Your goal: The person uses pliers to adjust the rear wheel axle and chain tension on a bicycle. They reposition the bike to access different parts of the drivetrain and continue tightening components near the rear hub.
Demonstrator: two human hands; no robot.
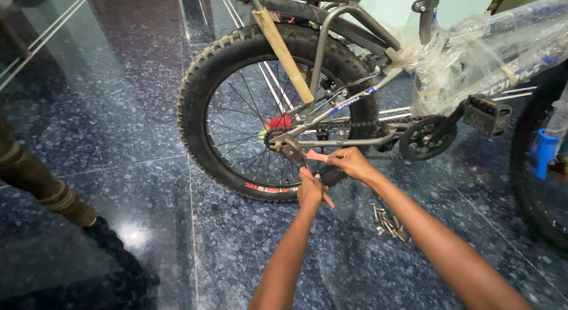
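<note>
1. Two bare hands work at the hub of a bicycle's rear wheel (236, 67), which stands upright on a dark speckled floor (118, 109).
2. Nearer of the two, the left hand (310, 190) is closed around one red handle of a pair of pliers (305, 159).
3. Just beyond it and to the right, the right hand (350, 162) pinches the other red handle, fingers curled shut.
4. The pliers' metal tip points left and far, toward the wheel's axle, where the grey frame (349, 100) meets the hub; whether it grips anything there I cannot tell.
5. A chain (361, 124) runs right from the hub to the black chainring (427, 138), with a black pedal (486, 113) further right.
6. Clear plastic wrap (473, 55) covers the frame's far right part.
7. Cardboard strip (284, 52) is tied along the rack stay over the tyre.
8. Some loose metal tools (387, 222) lie on the floor, near and right of the hands.
9. Another person's leg (35, 180) shows at the left edge, well apart from the wheel.
</note>
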